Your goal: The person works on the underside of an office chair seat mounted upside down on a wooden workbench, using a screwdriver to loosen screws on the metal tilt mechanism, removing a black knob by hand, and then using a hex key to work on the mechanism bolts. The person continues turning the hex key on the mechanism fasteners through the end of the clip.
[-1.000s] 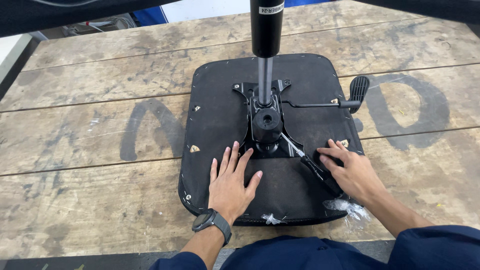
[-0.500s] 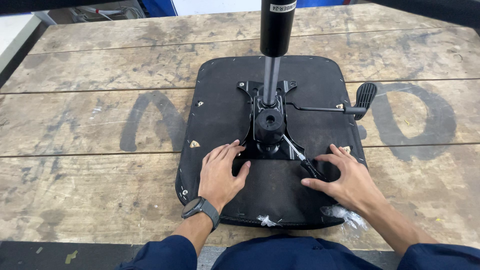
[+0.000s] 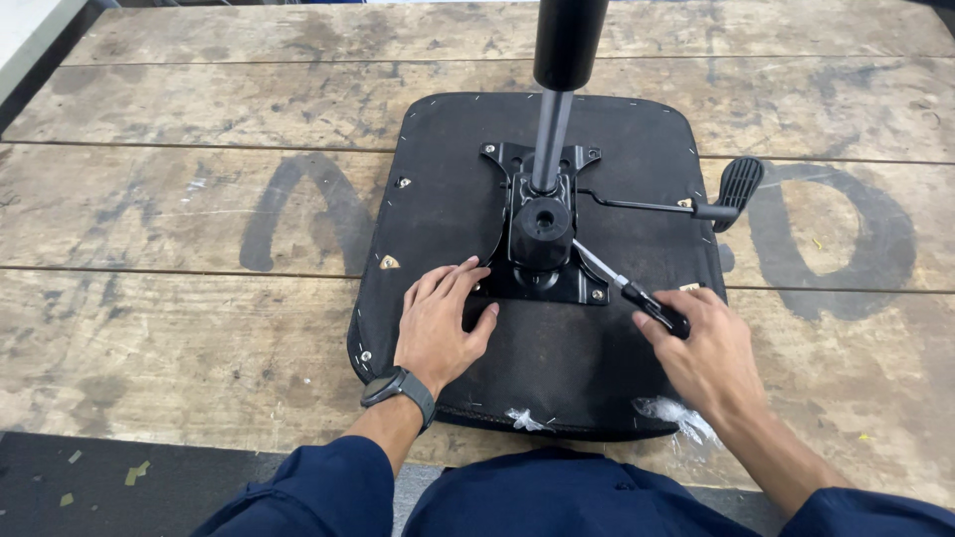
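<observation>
Near edge, 6 o'clock: I see blue sleeves and a torn bit of clear wrap [image 3: 676,416] at the seat [image 3: 448,179] rim. Seat lies upside down on the plank table [image 3: 179,298], centre of view.

L hand [image 3: 438,323] at 7 o'clock: fingers loose and flat on the seat fabric, tips touching the corner of the metal plate [image 3: 542,278]. Grasps nothing.

R hand [image 3: 711,353] at 4 o'clock: fingers curled round the black handle of a tool [image 3: 637,293] whose shaft runs up-left to the plate.

Risks, my judgement:
- Tool tip could slip off its fastener and gouge fabric; L fingertips sit close to that line.
- Post [image 3: 552,129] stands tall at 12 o'clock; a hard push may rock the seat.

Not clear: tool tip and fastener type too small to tell. Post top cut off by frame. Lever [image 3: 731,189] at 2 o'clock, its inner end hidden behind the plate.
</observation>
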